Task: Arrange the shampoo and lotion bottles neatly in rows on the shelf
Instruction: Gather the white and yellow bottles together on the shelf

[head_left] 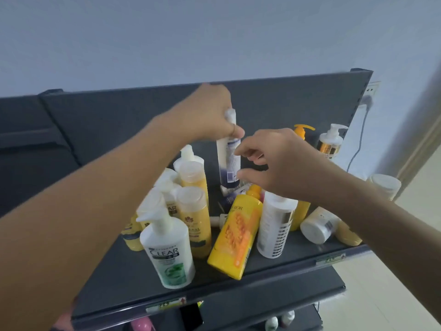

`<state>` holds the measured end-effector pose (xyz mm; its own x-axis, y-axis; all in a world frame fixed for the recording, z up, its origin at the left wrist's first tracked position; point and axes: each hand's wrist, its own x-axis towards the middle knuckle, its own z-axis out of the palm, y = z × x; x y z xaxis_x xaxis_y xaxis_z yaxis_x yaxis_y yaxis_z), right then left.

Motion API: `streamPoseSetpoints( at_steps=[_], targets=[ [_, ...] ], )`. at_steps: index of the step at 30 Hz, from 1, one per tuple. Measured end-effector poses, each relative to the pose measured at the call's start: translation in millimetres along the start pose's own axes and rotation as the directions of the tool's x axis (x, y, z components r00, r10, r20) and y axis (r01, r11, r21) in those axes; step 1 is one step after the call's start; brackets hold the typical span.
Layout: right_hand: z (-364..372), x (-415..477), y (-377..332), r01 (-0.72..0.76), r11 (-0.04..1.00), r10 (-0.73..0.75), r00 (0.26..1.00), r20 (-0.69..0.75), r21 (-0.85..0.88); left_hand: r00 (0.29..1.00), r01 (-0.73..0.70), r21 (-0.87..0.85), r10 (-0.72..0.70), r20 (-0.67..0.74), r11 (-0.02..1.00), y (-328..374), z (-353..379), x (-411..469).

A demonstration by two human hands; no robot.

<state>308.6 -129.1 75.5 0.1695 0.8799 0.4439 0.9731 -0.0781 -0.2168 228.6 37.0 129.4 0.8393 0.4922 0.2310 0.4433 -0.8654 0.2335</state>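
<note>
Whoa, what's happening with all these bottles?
A person is sorting bottles on a dark shelf. Their left hand grips a white tube by its cap end, upright over the clutter, while the right hand reaches in at its lower half; whether it touches is unclear. The rest is not yet in rows: a yellow bottle leans, and a white jar lies on its side.

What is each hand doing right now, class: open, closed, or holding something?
Left hand: grips the top of the white tube.
Right hand: fingers curled beside the tube; a grip cannot be told.
</note>
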Motion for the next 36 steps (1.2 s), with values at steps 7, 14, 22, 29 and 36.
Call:
streamPoseSetpoints(
  at_steps=[7,14,22,29,36],
  targets=[
    [7.6,15.1,38.5,-0.003,1.0,0.004,0.999,0.051,-0.014,0.992,0.046,0.192,-0.068,0.106,0.98,-13.9,74.2,54.2],
    [18.8,24.2,60.1,0.033,0.999,-0.032,0.996,0.086,-0.02,0.975,0.004,0.309,-0.072,0.208,0.951,-34.6,117.9,84.1],
    [25.3,22.1,73.6,0.074,0.997,-0.071,0.986,0.148,-0.017,0.956,-0.051,0.362,-0.06,0.288,0.931,-49.2,139.8,101.8],
    [27.5,17.2,77.3,0.081,0.997,-0.078,0.981,0.176,-0.01,0.937,-0.068,0.353,-0.062,0.343,0.933,-58.5,145.3,98.4],
    [31.1,19.0,63.0,0.094,0.993,-0.076,0.974,0.213,-0.076,0.946,-0.11,0.295,0.009,0.323,0.949,-54.3,117.1,73.2]
  ],
)
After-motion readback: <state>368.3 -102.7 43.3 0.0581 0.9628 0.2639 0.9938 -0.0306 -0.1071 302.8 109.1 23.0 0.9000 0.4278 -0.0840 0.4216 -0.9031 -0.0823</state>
